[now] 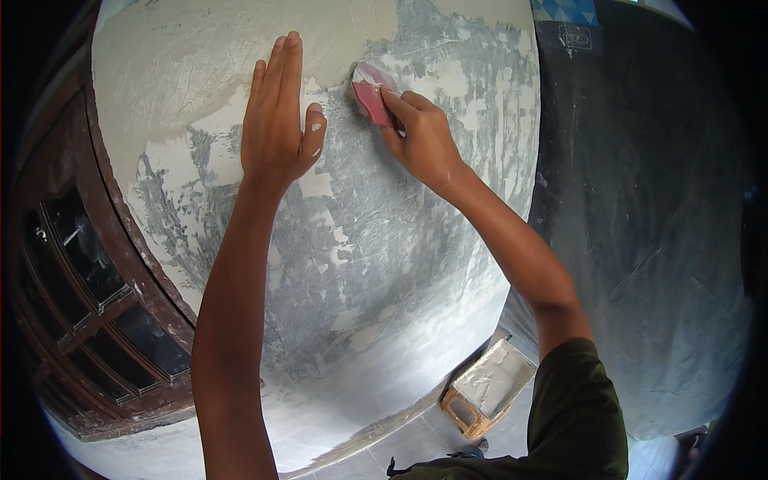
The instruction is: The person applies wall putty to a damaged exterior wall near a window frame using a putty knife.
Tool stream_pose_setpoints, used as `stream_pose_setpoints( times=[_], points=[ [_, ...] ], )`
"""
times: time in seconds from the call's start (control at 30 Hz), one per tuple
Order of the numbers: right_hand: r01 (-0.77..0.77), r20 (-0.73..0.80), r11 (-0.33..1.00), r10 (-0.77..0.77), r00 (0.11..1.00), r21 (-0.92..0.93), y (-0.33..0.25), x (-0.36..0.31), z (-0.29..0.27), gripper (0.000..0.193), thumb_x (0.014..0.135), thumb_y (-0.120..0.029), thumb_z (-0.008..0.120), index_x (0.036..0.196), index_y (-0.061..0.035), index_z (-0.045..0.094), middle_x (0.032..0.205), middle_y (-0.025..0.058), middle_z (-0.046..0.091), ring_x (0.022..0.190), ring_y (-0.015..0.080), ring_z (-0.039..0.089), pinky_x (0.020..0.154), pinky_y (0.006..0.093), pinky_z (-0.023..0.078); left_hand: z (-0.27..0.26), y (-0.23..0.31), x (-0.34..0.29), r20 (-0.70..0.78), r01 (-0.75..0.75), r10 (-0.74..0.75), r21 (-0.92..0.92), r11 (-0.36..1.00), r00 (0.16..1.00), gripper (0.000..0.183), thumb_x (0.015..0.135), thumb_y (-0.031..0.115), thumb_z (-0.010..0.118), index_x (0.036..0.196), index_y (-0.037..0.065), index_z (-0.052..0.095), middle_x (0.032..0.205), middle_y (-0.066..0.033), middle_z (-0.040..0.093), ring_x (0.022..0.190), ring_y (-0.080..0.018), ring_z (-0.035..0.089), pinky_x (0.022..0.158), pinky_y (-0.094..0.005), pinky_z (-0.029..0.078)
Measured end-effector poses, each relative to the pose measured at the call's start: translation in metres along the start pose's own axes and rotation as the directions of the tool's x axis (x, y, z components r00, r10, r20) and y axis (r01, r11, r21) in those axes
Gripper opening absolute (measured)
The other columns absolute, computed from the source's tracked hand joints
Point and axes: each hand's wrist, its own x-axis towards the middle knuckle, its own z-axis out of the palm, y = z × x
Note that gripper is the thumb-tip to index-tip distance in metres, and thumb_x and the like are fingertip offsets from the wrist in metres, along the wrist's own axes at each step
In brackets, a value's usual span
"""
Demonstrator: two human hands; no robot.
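Note:
My right hand (424,140) grips a pink putty scraper (371,96) against the wall, with white paste smeared along its upper end. To its left, my left hand (276,124) lies flat on the wall, fingers stretched upward and thumb out to the side. A spot of white paste sticks to that thumb. The wall (376,216) is patchy grey and white, with a smoother cream coat of filler (224,48) across its upper part. Nothing is held in my left hand.
At left stands a dark brown wooden frame (120,308) with glass panes. A dark plastic sheet (640,200) hangs at right. Low down, a tray of white paste (492,376) rests on a yellowish stool or crate (466,412) on the tiled floor (408,444).

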Motion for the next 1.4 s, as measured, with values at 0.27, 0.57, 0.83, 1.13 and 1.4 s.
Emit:
stream_pose_setpoints(
  times=[0.27,0.57,0.83,1.13,1.4],
  points=[
    [0.096,-0.193,0.985,-0.123,0.973,-0.141,0.039,0.111,-0.025,0.017,0.087,-0.003,0.058,0.101,0.0045,0.064,0.087,0.0247,0.063,0.080,0.0448,0.062,0.074,0.0479,0.052,0.005,0.003,0.005,-0.019,0.001,-0.001,-0.007,1.000,1.000,0.072,0.085,0.018,0.043,0.152,-0.007,0.031,0.155,-0.0232,0.040,0.147,-0.0361,0.035,0.122,-0.0517,0.023],
    [-0.006,-0.013,0.995,0.005,1.000,-0.096,-0.007,0.025,-0.012,0.047,0.079,0.001,0.069,0.126,0.0021,0.064,0.087,0.0177,0.066,0.074,0.0316,0.068,0.070,0.0393,0.055,-0.005,-0.001,0.001,-0.018,0.010,-0.011,-0.017,1.000,1.000,0.075,0.082,0.016,0.046,0.151,-0.008,0.031,0.154,-0.0238,0.041,0.146,-0.0362,0.036,0.122,-0.0516,0.024],
    [0.113,-0.049,0.927,-0.140,0.989,-0.357,0.056,0.089,-0.003,0.036,0.082,0.000,0.066,0.118,0.0006,0.064,0.093,0.0196,0.066,0.085,0.0384,0.066,0.076,0.0450,0.054,0.007,0.003,0.003,-0.037,0.024,-0.026,-0.049,0.999,0.999,0.072,0.084,0.017,0.045,0.151,-0.007,0.032,0.154,-0.0238,0.041,0.146,-0.0365,0.036,0.122,-0.0518,0.023],
    [0.082,-0.138,0.987,-0.102,0.985,-0.141,0.002,0.071,-0.026,0.036,0.082,0.000,0.065,0.118,0.0041,0.067,0.083,0.0181,0.065,0.067,0.0360,0.065,0.070,0.0409,0.055,0.001,0.003,0.003,-0.032,0.030,-0.031,-0.045,0.999,0.999,0.071,0.086,0.019,0.043,0.151,-0.006,0.032,0.154,-0.0231,0.041,0.146,-0.0365,0.036,0.122,-0.0519,0.023],
    [0.105,0.119,0.929,-0.067,0.991,-0.354,0.014,0.044,0.005,0.048,0.082,0.000,0.066,0.128,0.0065,0.057,0.104,0.0215,0.063,0.100,0.0398,0.062,0.087,0.0457,0.053,0.002,-0.005,-0.002,-0.035,0.039,-0.042,-0.073,0.997,0.999,0.069,0.092,0.025,0.037,0.155,-0.003,0.028,0.157,-0.0223,0.037,0.148,-0.0374,0.032,0.122,-0.0536,0.019]
  ],
)
